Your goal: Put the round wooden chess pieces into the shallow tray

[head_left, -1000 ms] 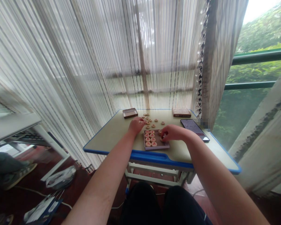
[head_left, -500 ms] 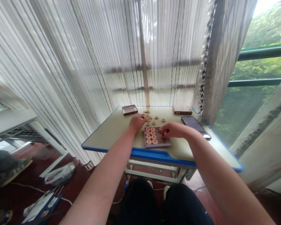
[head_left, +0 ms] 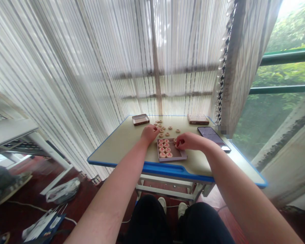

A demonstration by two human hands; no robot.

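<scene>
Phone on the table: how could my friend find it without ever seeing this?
Start at the blue-edged table. Look at its right side, beyond the right hand. The phone is the only flat, dark slab there; the neighbouring box is brown.

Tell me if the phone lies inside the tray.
No, the phone lies on the table, right of the tray and outside it.

A shallow grey-brown tray (head_left: 178, 154) lies flat near the front edge of the desk (head_left: 122, 145). Round wooden xiangqi discs (head_left: 165, 149) with red characters (face up) fill its left half in neat rows. Loose discs (head_left: 170, 128) lie scattered just beyond it.
</scene>
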